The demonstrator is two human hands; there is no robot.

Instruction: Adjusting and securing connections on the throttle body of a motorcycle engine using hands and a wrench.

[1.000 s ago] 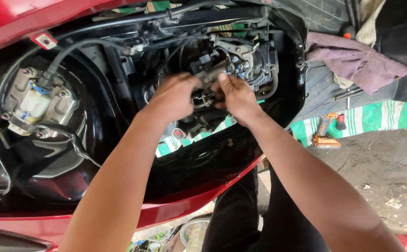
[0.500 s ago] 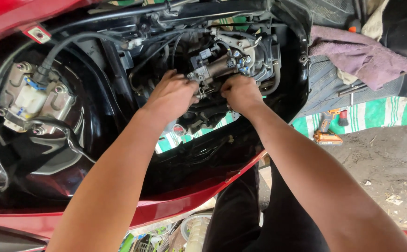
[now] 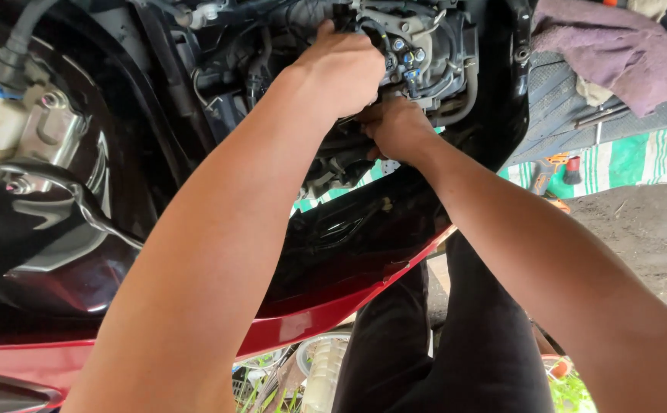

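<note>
Inside the open front of a red and black scooter sits a grey and black wiring unit [image 3: 417,46] with blue-capped connectors and hoses. My left hand [image 3: 341,65] is closed over its upper left side, fingers hidden behind the part. My right hand [image 3: 398,126] is just below it, fingers curled up under the unit's lower edge. The two hands nearly touch. Black cables [image 3: 272,53] run off to the left of them.
A white reservoir on a metal bracket [image 3: 1,122] is at the far left. The red body panel [image 3: 310,321] crosses below my arms. A purple cloth [image 3: 624,53], a green striped mat [image 3: 639,160] and an orange tool [image 3: 547,176] lie at the right.
Both hands moved up and deeper into the cavity. They were side by side on the part; the left now sits above the right. The view has closed in.
</note>
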